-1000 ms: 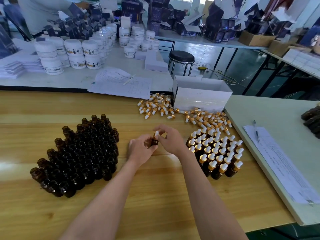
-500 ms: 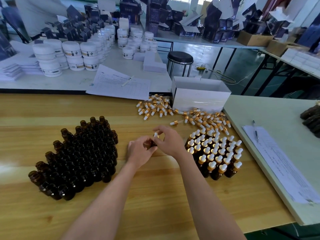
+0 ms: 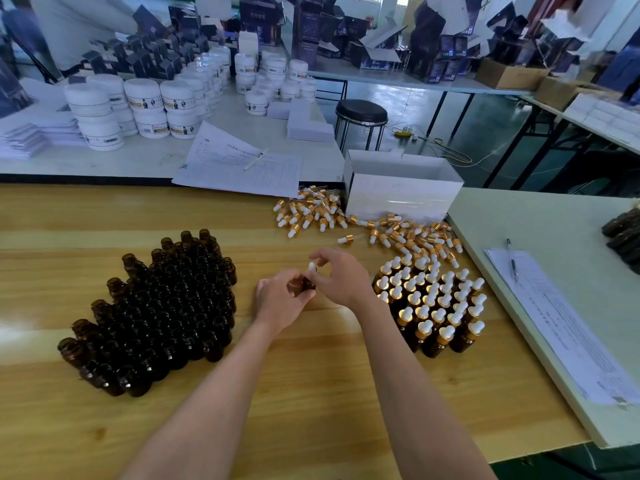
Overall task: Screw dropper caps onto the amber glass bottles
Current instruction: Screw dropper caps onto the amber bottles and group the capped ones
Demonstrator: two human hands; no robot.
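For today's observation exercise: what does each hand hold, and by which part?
The left hand grips an amber bottle round its body; the right hand pinches its dropper cap.

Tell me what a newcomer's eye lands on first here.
At the middle of the wooden table, the left hand grips one amber bottle while the right hand pinches its dropper cap. A dense block of uncapped bottles stands to their left, capped bottles to their right, loose caps beyond.

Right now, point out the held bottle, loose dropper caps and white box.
held bottle (image 3: 308,285): head view, amber body
loose dropper caps (image 3: 313,213): head view, pile middle
white box (image 3: 401,202): head view, front wall
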